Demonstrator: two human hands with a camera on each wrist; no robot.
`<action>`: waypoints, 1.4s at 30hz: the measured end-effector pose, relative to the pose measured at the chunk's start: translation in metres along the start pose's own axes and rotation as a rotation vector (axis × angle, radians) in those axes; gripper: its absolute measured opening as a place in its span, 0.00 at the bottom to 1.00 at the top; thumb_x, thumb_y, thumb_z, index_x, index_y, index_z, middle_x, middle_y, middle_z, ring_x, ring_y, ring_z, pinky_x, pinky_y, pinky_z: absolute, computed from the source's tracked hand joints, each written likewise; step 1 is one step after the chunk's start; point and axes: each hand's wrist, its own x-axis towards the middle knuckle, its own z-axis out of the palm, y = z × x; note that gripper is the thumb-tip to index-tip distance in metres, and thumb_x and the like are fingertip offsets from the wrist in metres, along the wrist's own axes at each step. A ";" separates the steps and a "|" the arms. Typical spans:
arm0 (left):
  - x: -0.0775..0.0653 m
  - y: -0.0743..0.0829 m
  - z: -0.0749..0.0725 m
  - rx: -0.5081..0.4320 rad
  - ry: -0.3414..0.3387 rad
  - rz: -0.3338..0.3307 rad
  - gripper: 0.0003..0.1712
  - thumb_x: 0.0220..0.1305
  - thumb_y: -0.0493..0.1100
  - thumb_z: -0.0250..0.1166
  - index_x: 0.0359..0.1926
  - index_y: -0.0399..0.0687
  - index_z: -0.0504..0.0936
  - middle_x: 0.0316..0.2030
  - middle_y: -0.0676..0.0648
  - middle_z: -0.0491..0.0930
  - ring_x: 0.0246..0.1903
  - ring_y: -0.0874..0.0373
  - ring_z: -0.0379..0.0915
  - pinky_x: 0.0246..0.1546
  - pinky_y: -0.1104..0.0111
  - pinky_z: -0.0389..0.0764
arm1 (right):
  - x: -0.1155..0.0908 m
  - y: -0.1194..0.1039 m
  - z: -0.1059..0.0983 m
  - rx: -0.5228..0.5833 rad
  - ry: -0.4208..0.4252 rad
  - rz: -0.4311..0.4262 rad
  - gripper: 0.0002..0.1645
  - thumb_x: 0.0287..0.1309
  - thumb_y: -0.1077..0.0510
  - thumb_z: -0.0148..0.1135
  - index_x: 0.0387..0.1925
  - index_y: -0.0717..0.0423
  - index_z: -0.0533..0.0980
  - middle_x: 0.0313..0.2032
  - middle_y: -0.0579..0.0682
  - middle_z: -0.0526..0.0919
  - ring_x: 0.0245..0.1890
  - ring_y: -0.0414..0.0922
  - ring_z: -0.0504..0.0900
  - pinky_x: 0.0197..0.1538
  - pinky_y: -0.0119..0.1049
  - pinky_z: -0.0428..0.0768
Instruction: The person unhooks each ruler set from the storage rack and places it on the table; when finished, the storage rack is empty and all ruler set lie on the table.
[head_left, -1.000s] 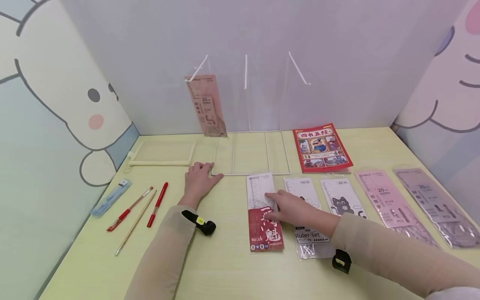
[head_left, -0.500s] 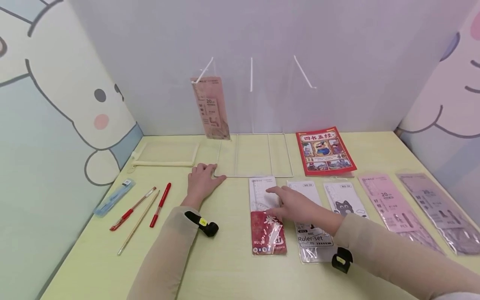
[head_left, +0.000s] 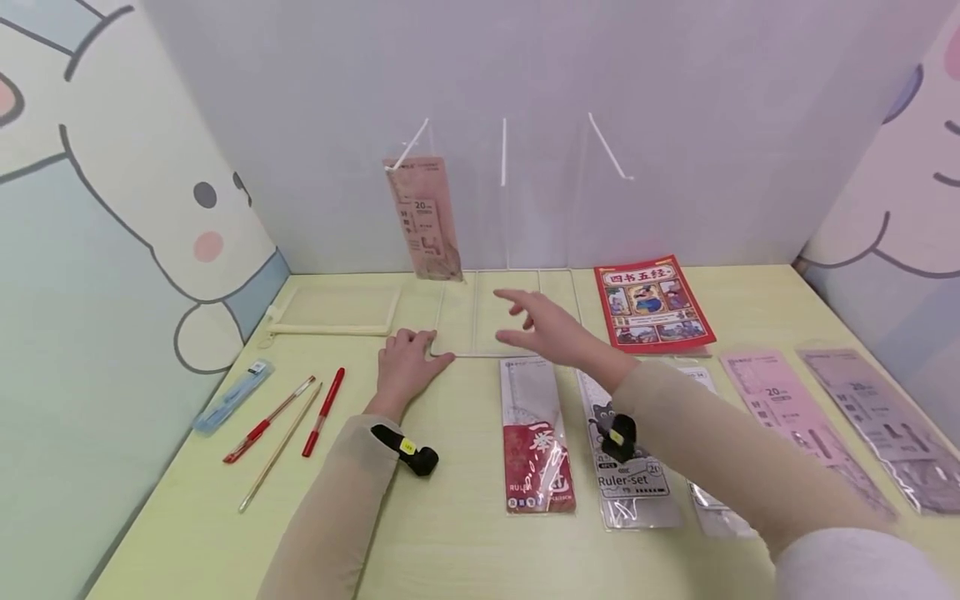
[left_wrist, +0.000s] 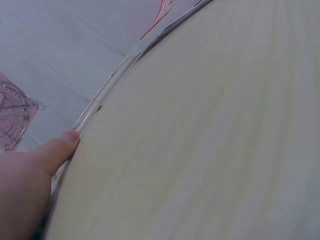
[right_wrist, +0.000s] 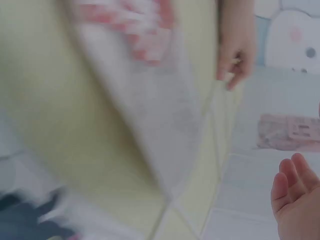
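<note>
A white wire display rack stands at the back of the table, with three prongs reaching forward. My left hand holds its front left corner; in the left wrist view the thumb lies against the front bar. Over the rack's base hovers my right hand, fingers extended and holding nothing. On the left prong hangs a pink ruler set packet. Below the right hand, a red and white ruler set packet lies on the table, beside a cat-print ruler set packet partly hidden by the right arm.
To the right lie another cat-print packet, a pink packet and a purple packet. A red book lies behind them. At left are a mesh zip pouch, a blue pen packet, two red pens and a thin wooden stick.
My right hand has left the red and white packet and moved up and forward over the rack's base. The packet stays on the table. My left hand keeps its place at the corner.
</note>
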 end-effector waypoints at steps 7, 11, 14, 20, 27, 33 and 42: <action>0.001 -0.001 -0.002 -0.008 0.000 0.012 0.38 0.57 0.69 0.57 0.61 0.52 0.72 0.52 0.41 0.66 0.50 0.44 0.59 0.51 0.50 0.59 | 0.051 -0.013 -0.008 0.018 0.089 -0.017 0.40 0.59 0.45 0.61 0.70 0.42 0.57 0.61 0.53 0.67 0.51 0.50 0.73 0.49 0.46 0.73; 0.002 0.000 -0.001 -0.007 -0.010 0.011 0.39 0.57 0.70 0.57 0.62 0.52 0.72 0.53 0.41 0.66 0.50 0.45 0.59 0.51 0.50 0.59 | 0.072 -0.012 -0.011 -0.015 0.103 0.000 0.41 0.59 0.44 0.61 0.70 0.40 0.56 0.66 0.50 0.62 0.57 0.52 0.69 0.55 0.48 0.69; 0.003 0.002 -0.002 -0.007 -0.009 0.010 0.39 0.57 0.70 0.57 0.62 0.52 0.72 0.53 0.41 0.67 0.51 0.45 0.59 0.51 0.50 0.59 | 0.087 -0.011 -0.014 -0.024 0.113 0.008 0.41 0.59 0.44 0.61 0.70 0.41 0.56 0.67 0.49 0.60 0.61 0.52 0.66 0.59 0.48 0.66; 0.004 0.004 -0.004 -0.005 0.002 0.016 0.38 0.57 0.69 0.57 0.62 0.52 0.72 0.52 0.41 0.66 0.50 0.44 0.59 0.50 0.50 0.60 | 0.113 -0.017 -0.017 -0.025 0.134 -0.001 0.42 0.56 0.41 0.62 0.70 0.38 0.58 0.68 0.50 0.57 0.68 0.49 0.55 0.64 0.48 0.58; 0.002 0.007 -0.002 -0.013 -0.010 0.026 0.39 0.57 0.70 0.56 0.62 0.51 0.71 0.53 0.41 0.66 0.51 0.44 0.59 0.50 0.50 0.60 | 0.123 -0.029 -0.008 -0.015 0.088 0.002 0.45 0.55 0.40 0.63 0.70 0.42 0.56 0.70 0.51 0.51 0.69 0.49 0.51 0.64 0.50 0.56; -0.001 0.004 0.000 -0.008 0.010 0.027 0.38 0.57 0.69 0.57 0.61 0.51 0.73 0.53 0.41 0.67 0.50 0.44 0.60 0.49 0.51 0.61 | 0.125 -0.040 -0.002 0.063 0.120 0.020 0.45 0.56 0.45 0.63 0.71 0.48 0.55 0.68 0.54 0.53 0.67 0.49 0.53 0.63 0.50 0.58; -0.001 0.000 0.000 0.001 0.008 0.019 0.38 0.57 0.70 0.57 0.62 0.52 0.72 0.53 0.41 0.67 0.50 0.45 0.60 0.49 0.51 0.61 | 0.116 -0.034 -0.020 0.126 0.221 0.069 0.37 0.59 0.47 0.62 0.67 0.48 0.60 0.62 0.53 0.58 0.59 0.48 0.64 0.60 0.45 0.64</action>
